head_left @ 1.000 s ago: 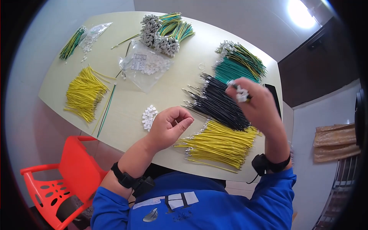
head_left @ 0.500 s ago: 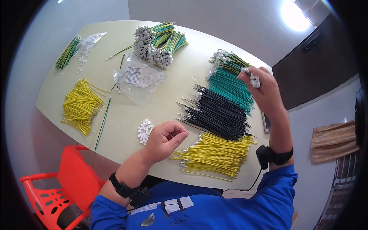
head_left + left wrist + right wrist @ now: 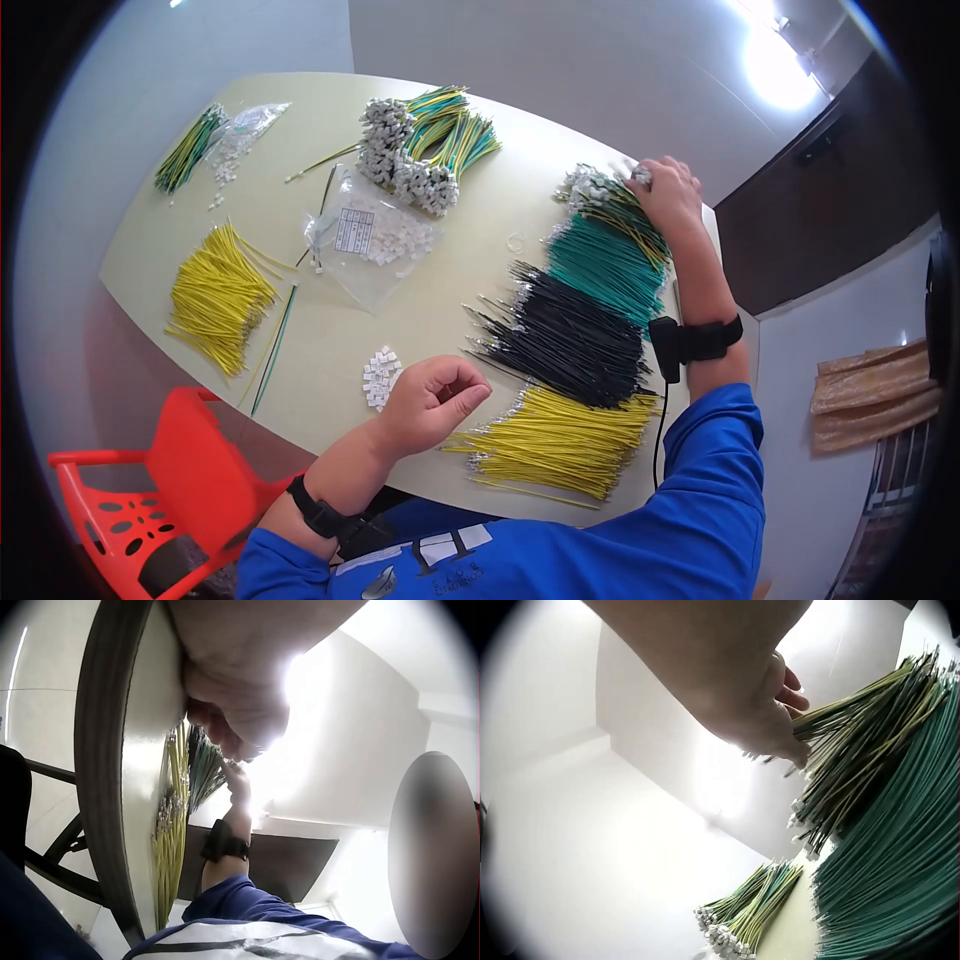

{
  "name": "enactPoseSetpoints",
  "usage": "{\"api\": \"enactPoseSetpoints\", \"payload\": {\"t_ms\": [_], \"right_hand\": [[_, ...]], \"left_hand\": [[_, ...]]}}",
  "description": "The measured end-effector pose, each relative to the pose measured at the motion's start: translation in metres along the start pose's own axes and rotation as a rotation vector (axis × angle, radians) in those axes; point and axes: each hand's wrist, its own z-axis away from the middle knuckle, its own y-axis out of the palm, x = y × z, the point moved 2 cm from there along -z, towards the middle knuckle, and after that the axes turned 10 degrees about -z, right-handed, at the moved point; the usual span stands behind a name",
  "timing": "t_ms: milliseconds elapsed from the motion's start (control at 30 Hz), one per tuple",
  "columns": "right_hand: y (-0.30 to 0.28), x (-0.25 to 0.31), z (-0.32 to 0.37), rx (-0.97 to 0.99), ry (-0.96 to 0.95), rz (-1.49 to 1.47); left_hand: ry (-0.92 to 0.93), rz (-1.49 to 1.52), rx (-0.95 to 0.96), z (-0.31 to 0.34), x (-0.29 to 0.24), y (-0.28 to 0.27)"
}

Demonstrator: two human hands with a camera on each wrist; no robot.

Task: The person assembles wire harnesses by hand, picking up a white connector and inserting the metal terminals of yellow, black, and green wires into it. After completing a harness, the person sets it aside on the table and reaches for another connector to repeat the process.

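Note:
My right hand [image 3: 668,195] is over the back right of the table, holding several cable assemblies [image 3: 832,712], green, yellow and dark wires with white connectors. White connector ends show at its fingertips in the head view. It is right at a pile of like cable assemblies [image 3: 595,190], which lies beyond a bundle of green wires [image 3: 605,265]. My left hand [image 3: 430,405] stays near the table's front, fingers loosely curled, with nothing visible in them. Beside it lie loose white connector housings [image 3: 380,378] on one side and yellow wires [image 3: 565,440] on the other.
Black wires [image 3: 570,335] lie between the green and yellow bundles. Towards the back are a big cable bundle [image 3: 425,150] and a clear bag [image 3: 375,240] of white connectors. More yellow wires [image 3: 220,300] lie at left. A red chair [image 3: 205,450] stands by the table's left edge.
My right hand has moved away from me, from above the black and green wires to the pile at the back right, taking the held cable assemblies along. The left hand has barely moved.

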Motion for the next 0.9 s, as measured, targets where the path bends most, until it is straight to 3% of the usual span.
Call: {"api": "enactPoseSetpoints", "payload": {"t_ms": [33,200,333,433,533,600,667,733,900], "right_hand": [[0.009,0.004,0.003,0.108,0.086,0.015],[0.004,0.014,-0.003,0.241,0.281,-0.125],[0.009,0.006,0.003,0.243,0.186,-0.287],[0.008,0.01,0.023,-0.02,0.025,-0.45],[-0.019,0.035,0.059,-0.024,-0.064,-0.588],[-0.042,0.062,0.093,0.266,-0.127,-0.693],[-0.048,0.088,0.133,0.384,-0.336,-0.812],[-0.047,0.108,0.165,0.592,-0.278,-0.898],[-0.029,0.121,0.202,0.46,-0.246,-0.907]], "left_hand": [[-0.013,0.002,-0.006,0.002,0.0,0.0],[-0.005,0.027,-0.002,0.0,-0.001,0.0],[0.012,0.026,-0.006,-0.001,-0.002,0.0],[0.023,0.014,-0.012,0.0,-0.002,0.0],[0.033,0.017,-0.028,0.001,-0.003,0.0],[0.073,0.001,-0.079,0.001,-0.003,0.001],[0.165,-0.037,-0.167,0.002,-0.005,-0.002],[0.196,-0.012,-0.235,0.002,-0.003,-0.001],[0.257,0.012,-0.498,0.009,-0.011,-0.014]]}}
